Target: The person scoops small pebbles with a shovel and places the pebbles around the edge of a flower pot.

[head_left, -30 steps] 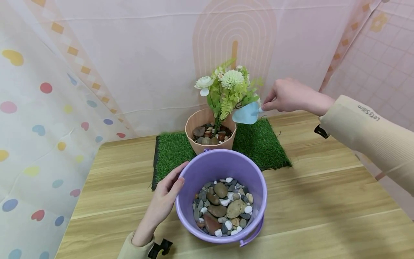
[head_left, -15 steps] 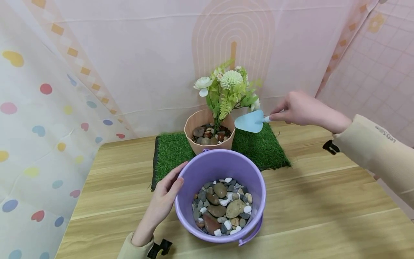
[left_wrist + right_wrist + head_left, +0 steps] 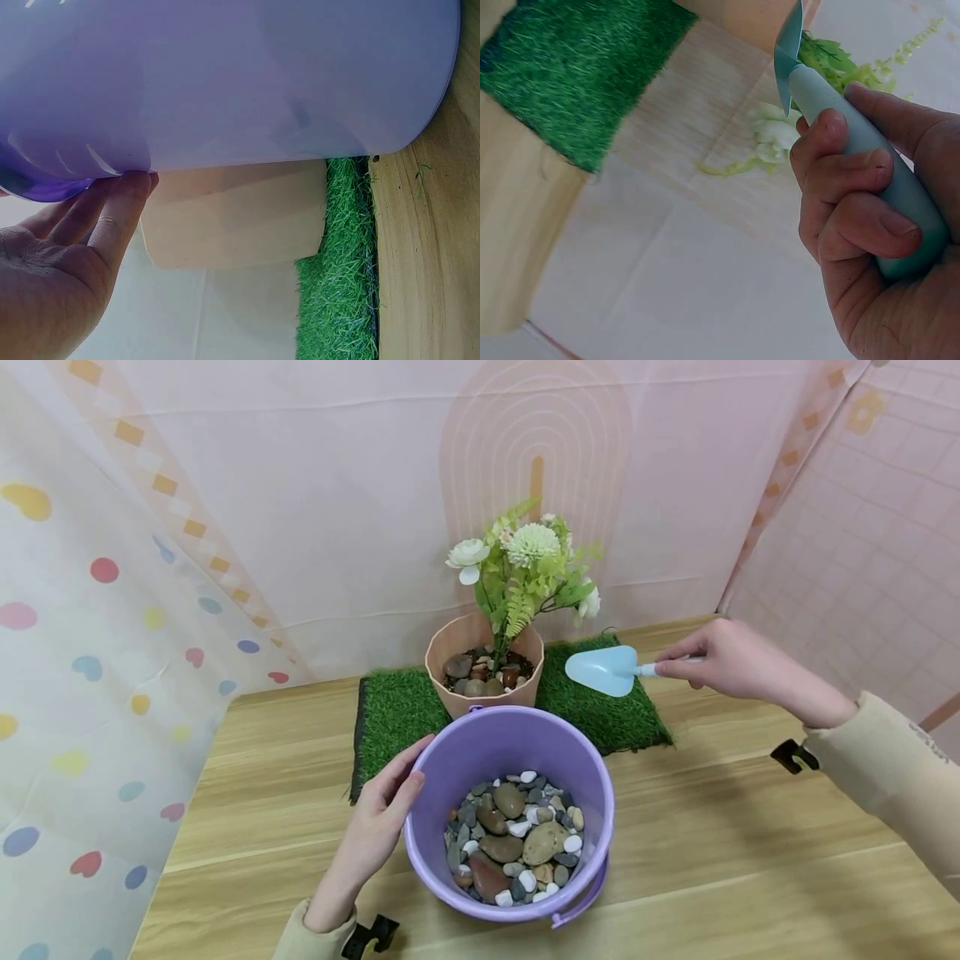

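My left hand (image 3: 378,814) grips the left rim of a purple bucket (image 3: 513,727), the thumb over the rim and the fingers against the outer wall. Stones (image 3: 517,835) in grey, white, brown and reddish tones cover the bucket's bottom. On the right side, my right hand (image 3: 738,664) holds a light-blue garden trowel (image 3: 603,671), its blade pointing left over the turf. The right wrist view shows my fingers curled round the trowel's handle (image 3: 870,150). Behind the bucket stands a peach flowerpot (image 3: 487,697) with white flowers (image 3: 532,545), green leaves and stones on dark soil.
Under the pot lies a green artificial turf mat (image 3: 405,702) on a wooden table (image 3: 720,860). The bucket's handle (image 3: 585,906) hangs down at its front right. Patterned cloth (image 3: 337,510) hangs behind and at both sides.
My right hand has moved right, down and towards me with the trowel, drawing it away from the flowers. The left hand and the bucket stay where they were.
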A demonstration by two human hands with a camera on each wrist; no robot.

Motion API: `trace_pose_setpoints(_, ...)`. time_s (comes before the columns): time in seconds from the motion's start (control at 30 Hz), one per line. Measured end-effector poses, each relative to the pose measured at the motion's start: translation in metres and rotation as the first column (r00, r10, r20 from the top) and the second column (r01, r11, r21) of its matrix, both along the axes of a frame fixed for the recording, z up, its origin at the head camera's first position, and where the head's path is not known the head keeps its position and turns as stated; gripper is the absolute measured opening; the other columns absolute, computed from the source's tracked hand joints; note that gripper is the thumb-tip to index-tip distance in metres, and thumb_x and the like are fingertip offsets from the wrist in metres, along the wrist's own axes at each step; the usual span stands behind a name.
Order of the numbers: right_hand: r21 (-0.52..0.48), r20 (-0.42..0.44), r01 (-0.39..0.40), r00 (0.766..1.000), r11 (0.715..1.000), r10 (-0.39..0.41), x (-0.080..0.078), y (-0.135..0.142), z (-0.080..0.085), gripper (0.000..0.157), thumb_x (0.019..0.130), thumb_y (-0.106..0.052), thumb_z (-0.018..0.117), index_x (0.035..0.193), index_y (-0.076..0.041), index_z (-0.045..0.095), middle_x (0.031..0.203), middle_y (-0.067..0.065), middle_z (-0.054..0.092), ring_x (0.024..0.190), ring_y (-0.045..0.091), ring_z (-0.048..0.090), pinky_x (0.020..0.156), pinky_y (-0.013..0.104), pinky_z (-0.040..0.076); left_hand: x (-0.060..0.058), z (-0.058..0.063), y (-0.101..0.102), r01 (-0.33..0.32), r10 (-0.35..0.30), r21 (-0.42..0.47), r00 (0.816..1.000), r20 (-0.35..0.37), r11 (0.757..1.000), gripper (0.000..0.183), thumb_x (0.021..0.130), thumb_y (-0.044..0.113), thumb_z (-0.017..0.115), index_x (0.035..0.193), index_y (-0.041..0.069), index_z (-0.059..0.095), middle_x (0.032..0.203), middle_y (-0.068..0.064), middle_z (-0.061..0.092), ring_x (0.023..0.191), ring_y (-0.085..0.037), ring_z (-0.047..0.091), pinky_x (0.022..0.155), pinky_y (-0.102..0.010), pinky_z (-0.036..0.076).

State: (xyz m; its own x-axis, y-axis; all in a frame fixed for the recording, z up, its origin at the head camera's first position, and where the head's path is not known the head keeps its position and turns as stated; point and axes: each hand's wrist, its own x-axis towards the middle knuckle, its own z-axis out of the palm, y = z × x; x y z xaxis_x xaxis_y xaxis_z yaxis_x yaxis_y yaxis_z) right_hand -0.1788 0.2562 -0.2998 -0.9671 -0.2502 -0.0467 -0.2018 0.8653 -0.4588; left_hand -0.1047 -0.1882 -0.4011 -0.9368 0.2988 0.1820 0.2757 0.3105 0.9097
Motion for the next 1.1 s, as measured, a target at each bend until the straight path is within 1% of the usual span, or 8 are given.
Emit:
trace_pose_setpoints(0.17, -0.036, 0.022, 0.03, 0.999, 0.999, -0.029, 0.012, 0.013, -0.022, 0.031, 0.101, -0.032, 0.072, 0.119, -0.009, 0.081, 0.068, -0.004, 0.067, 0.055, 0.008, 0.045, 0.05, 0.025, 0.035, 0.001, 0.001, 0.001, 0.001, -0.001, 0.011, 1.0, -0.01, 1.0, 0.045, 0.112, 0.013, 0.046, 0.156, 0.005, 0.049, 0.155, -0.025, 0.055, 0.122, 0.01, 0.06, 0.097, -0.016, 0.056)
trace_pose_setpoints(0.27, -0.057, 0.04, 0.047, 0.998, 0.997, -0.045, 0.019, 0.02, -0.036, 0.03, 0.101, -0.03, 0.071, 0.118, -0.008, 0.081, 0.071, -0.003, 0.07, 0.057, 0.008, 0.046, 0.05, 0.025, 0.034, 0.002, 0.002, 0.002, 0.003, -0.003, 0.018, 1.0, -0.013, 1.0, 0.045, 0.112, 0.013, 0.046, 0.156, 0.005, 0.05, 0.155, -0.025, 0.055, 0.122, 0.01, 0.061, 0.097, -0.016, 0.056)
trace_pose_setpoints(0.4, -0.084, 0.06, 0.054, 0.997, 0.995, -0.049, 0.024, 0.026, -0.054, 0.031, 0.101, -0.029, 0.071, 0.117, -0.005, 0.081, 0.069, -0.003, 0.069, 0.053, 0.007, 0.041, 0.049, 0.024, 0.032, 0.001, 0.002, 0.001, 0.002, -0.001, 0.02, 1.0, -0.014, 1.0, 0.045, 0.112, 0.012, 0.046, 0.156, 0.004, 0.049, 0.155, -0.026, 0.055, 0.122, 0.01, 0.061, 0.096, -0.017, 0.057)
trace_pose_setpoints(0.63, -0.039, 0.099, 0.072, 0.993, 0.997, -0.068, 0.027, 0.035, -0.082, 0.034, 0.1, -0.032, 0.071, 0.116, -0.004, 0.081, 0.065, -0.003, 0.067, 0.055, 0.01, 0.046, 0.051, 0.025, 0.036, 0.001, 0.002, 0.002, 0.009, -0.009, 0.021, 1.0, -0.003, 1.0, 0.045, 0.112, 0.013, 0.046, 0.157, 0.004, 0.048, 0.156, -0.026, 0.054, 0.122, 0.01, 0.06, 0.096, -0.017, 0.057)
trace_pose_setpoints(0.73, -0.042, 0.109, 0.068, 0.992, 0.997, -0.063, 0.029, 0.04, -0.092, 0.033, 0.1, -0.031, 0.071, 0.113, -0.003, 0.081, 0.063, -0.002, 0.066, 0.055, 0.01, 0.045, 0.051, 0.025, 0.035, 0.001, 0.002, 0.002, 0.01, -0.01, 0.026, 1.0, -0.005, 1.0, 0.045, 0.112, 0.012, 0.046, 0.156, 0.004, 0.049, 0.156, -0.026, 0.054, 0.122, 0.01, 0.061, 0.096, -0.017, 0.057)
trace_pose_setpoints(0.87, -0.04, 0.127, 0.081, 0.989, 0.996, -0.076, 0.033, 0.043, -0.103, 0.033, 0.1, -0.031, 0.07, 0.112, -0.001, 0.081, 0.063, -0.002, 0.065, 0.053, 0.008, 0.042, 0.05, 0.024, 0.034, 0.001, 0.001, 0.003, 0.009, -0.008, 0.03, 1.0, -0.015, 1.0, 0.045, 0.112, 0.011, 0.046, 0.156, 0.002, 0.049, 0.155, -0.027, 0.055, 0.121, 0.009, 0.061, 0.096, -0.017, 0.056)
trace_pose_setpoints(1.0, -0.028, 0.151, 0.091, 0.985, 0.996, -0.085, 0.038, 0.043, -0.109, 0.038, 0.099, -0.033, 0.072, 0.113, 0.001, 0.079, 0.066, 0.0, 0.069, 0.056, 0.009, 0.051, 0.052, 0.025, 0.039, 0.001, 0.002, 0.002, 0.009, -0.009, 0.027, 1.0, -0.018, 1.0, 0.045, 0.112, 0.011, 0.046, 0.156, 0.002, 0.049, 0.155, -0.028, 0.055, 0.121, 0.01, 0.061, 0.096, -0.017, 0.057)
trace_pose_setpoints(1.1, 0.017, 0.134, 0.073, 0.988, 0.997, -0.075, 0.044, 0.041, -0.112, 0.032, 0.095, -0.031, 0.076, 0.106, -0.001, 0.08, 0.065, 0.0, 0.069, 0.058, 0.011, 0.055, 0.052, 0.026, 0.041, 0.001, 0.002, 0.002, 0.006, -0.006, 0.023, 1.0, -0.014, 1.0, 0.045, 0.112, 0.012, 0.046, 0.156, 0.003, 0.049, 0.155, -0.027, 0.054, 0.121, 0.01, 0.061, 0.096, -0.017, 0.057)
